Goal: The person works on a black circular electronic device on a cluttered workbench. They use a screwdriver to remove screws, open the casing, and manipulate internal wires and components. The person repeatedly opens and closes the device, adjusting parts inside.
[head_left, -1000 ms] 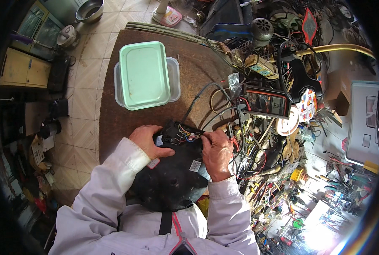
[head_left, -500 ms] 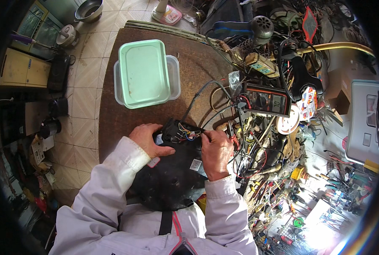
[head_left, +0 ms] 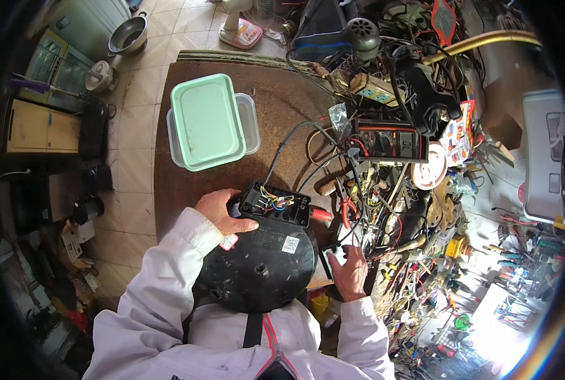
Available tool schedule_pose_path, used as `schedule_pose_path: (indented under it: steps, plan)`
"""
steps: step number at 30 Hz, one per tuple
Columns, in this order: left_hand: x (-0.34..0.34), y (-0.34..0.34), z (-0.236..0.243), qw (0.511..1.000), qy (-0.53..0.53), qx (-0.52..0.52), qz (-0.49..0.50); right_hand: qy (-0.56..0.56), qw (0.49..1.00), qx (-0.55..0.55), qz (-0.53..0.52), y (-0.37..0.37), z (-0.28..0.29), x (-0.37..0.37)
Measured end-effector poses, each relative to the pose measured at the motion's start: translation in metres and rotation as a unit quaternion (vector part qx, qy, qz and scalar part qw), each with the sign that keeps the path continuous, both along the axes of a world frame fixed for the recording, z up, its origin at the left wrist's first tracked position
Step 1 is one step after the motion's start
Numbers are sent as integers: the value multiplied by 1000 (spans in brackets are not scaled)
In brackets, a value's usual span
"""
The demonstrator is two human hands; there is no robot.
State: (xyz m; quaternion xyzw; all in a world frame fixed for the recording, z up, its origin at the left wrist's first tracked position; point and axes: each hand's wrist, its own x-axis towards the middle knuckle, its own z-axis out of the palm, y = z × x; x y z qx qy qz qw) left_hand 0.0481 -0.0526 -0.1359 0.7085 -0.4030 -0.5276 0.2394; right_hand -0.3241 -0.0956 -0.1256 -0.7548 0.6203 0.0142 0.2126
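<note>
A black, rounded motor-like housing (head_left: 263, 269) rests upright against my lap at the table's near edge. On its far side a black terminal box (head_left: 295, 213) lies uncovered, showing thin coloured wires (head_left: 273, 199) and a black cable running out. My left hand (head_left: 222, 213) grips the housing's left edge beside this box, thumb stretched along the top and fingers curled round behind. To the right of the housing, my right hand (head_left: 349, 272) is low, thumb and forefinger apart, next to a narrow black strip (head_left: 326, 265). Whether it touches the strip is unclear.
Beyond the housing, a green-lidded plastic container (head_left: 207, 123) sits on the brown table (head_left: 282, 95). A multimeter (head_left: 387, 142), red-handled pliers (head_left: 349, 209) and a red handle (head_left: 321, 215) lie on the right. Tangled wires and tools crowd the right side (head_left: 409, 278).
My right hand has left the terminal box's right end and moved down and right, past the housing. My left hand keeps its hold. The whole view has shifted slightly.
</note>
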Motion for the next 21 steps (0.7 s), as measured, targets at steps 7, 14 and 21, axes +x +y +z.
schedule_pose_path:
  steps: [7,14,21]
  plan:
    - [3,7,-24,999,28,-15,-6,-57,998,12,-20,24,-6,-40]
    - [3,-1,-25,995,100,-6,-11,-190,974,-118,23,-49,-23,1]
    - [11,2,-27,997,73,5,-18,-61,961,-100,251,-69,-38,44]
